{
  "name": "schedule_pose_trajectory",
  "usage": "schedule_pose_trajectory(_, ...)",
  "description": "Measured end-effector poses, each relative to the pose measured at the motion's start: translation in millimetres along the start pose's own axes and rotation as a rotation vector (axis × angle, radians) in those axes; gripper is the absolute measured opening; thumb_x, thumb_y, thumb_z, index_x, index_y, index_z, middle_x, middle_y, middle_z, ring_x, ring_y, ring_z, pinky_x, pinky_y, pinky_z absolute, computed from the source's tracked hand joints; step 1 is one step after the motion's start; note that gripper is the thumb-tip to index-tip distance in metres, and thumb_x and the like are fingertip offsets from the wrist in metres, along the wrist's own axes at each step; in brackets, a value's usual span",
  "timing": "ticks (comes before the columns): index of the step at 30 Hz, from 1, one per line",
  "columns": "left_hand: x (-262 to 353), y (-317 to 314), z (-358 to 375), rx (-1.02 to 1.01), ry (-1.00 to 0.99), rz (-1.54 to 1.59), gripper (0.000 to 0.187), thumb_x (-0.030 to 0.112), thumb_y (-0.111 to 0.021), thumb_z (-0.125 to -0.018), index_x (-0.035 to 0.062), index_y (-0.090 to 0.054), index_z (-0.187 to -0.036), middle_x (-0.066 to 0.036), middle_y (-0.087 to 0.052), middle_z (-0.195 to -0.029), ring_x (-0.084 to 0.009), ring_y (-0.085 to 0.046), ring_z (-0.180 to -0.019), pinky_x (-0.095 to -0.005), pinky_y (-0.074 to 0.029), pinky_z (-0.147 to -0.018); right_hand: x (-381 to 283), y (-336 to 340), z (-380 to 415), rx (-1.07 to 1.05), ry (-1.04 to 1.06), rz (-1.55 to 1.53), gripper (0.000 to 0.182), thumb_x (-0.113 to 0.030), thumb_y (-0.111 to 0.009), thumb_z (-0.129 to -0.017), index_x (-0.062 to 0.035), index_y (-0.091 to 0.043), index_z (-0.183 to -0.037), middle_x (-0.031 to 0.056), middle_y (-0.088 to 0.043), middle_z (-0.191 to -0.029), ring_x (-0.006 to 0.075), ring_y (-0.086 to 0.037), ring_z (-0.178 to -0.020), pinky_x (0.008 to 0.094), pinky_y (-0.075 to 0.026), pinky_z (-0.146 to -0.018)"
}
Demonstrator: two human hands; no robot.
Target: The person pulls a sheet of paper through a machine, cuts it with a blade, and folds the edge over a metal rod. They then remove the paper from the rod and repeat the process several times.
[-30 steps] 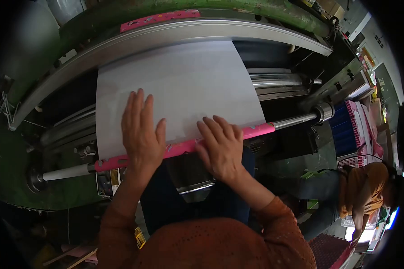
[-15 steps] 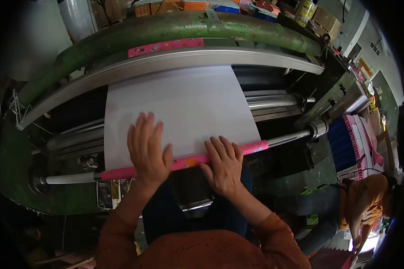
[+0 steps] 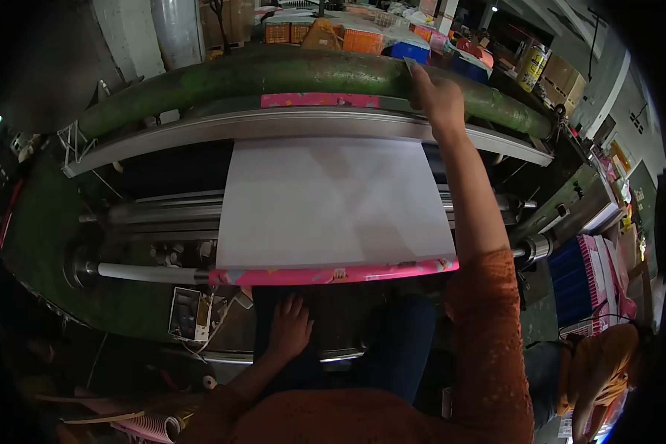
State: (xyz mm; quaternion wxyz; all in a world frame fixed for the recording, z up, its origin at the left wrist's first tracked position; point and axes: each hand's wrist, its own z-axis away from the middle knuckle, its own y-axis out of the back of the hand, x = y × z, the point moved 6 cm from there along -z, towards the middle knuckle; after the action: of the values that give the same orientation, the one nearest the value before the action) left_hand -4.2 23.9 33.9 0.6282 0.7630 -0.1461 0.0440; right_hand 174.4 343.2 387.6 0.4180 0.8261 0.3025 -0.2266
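White sheet material (image 3: pixel 333 200) stretches from under a metal crossbar (image 3: pixel 325 122) to a roll near my knees. Its printed pink outer side shows on the roll (image 3: pixel 333 274), which is wound on a bar. My right hand (image 3: pixel 440 103) is raised over the crossbar at the green pipe (image 3: pixel 318 72), fingers curled at a small metal tab (image 3: pixel 409 65) on the pipe; the fingertips are partly hidden. Below the roll, my left hand (image 3: pixel 291 328) lies on my left thigh with its fingers stretched out, holding nothing.
The roll's bar runs between a left end holder (image 3: pixel 80 268) and a right one (image 3: pixel 538 246). A small white box (image 3: pixel 190 314) stands at the lower left. Another person (image 3: pixel 599 362) in an orange top is at the lower right. Orange crates (image 3: pixel 361 40) stand behind the pipe.
Both hands have left the sheet and pink roll. My right hand has gone up and forward to the pipe; my left has come back to my thigh. The view has tilted up.
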Motion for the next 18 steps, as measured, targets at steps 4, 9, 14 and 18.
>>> schedule_pose_trajectory(4, 1.6, 1.9, -1.2, 0.044, -0.017, 0.022, 0.026, 0.024, -0.065, -0.08, 0.0021, -0.063, -0.093, -0.016, -0.055, -0.12, -0.0332, -0.043, -0.124, -0.0485, -0.031, -0.107, 0.1, -15.2, -2.0, -0.064, 0.008, -0.319, 0.03, -0.026, -0.066, -0.086, 0.0025, -0.067, -0.077, 0.0137, -0.07, -0.078, 0.0209, -0.067, -0.072, 0.0337, -0.051, -0.069)
schedule_pose_trajectory(9, -8.3, 5.1, -12.6, -0.169, 0.05, 0.356, 0.017, 0.017, -0.062, -0.084, 0.0022, -0.063, -0.094, -0.013, -0.061, -0.112, -0.0277, -0.057, -0.11, -0.0433, -0.037, -0.103, -20.2, -18.6, 158.3, -0.509, 0.212, -0.739, 0.008, -0.004, -0.06, -0.089, 0.0007, -0.062, -0.082, 0.0055, -0.064, -0.071, 0.011, -0.06, -0.065, 0.0247, -0.047, -0.06)
schedule_pose_trajectory(14, 17.8, 66.0, -26.4, 0.118, 0.221, 1.614, 0.003, 0.003, -0.063, -0.088, 0.0016, -0.063, -0.091, -0.005, -0.065, -0.093, -0.012, -0.06, -0.094, -0.0271, -0.047, -0.084, 9.3, -9.8, 308.6, -0.844, 0.265, -0.335, 0.011, -0.012, -0.069, -0.079, -0.0057, -0.067, -0.087, 0.0142, -0.065, -0.078, 0.0331, -0.064, -0.073, 0.0359, -0.05, -0.062)
schedule_pose_trajectory(18, 34.3, 57.3, -34.9, 0.114, 0.011, 1.538, 0.007, 0.001, -0.065, -0.085, 0.0008, -0.064, -0.092, -0.005, -0.065, -0.087, -0.0117, -0.06, -0.086, -0.0265, -0.048, -0.078, 47.9, -4.2, 349.1, -0.884, 0.127, -0.359, 0.012, -0.012, -0.07, -0.079, -0.0051, -0.067, -0.087, 0.0142, -0.066, -0.08, 0.0316, -0.066, -0.074, 0.0352, -0.051, -0.063)
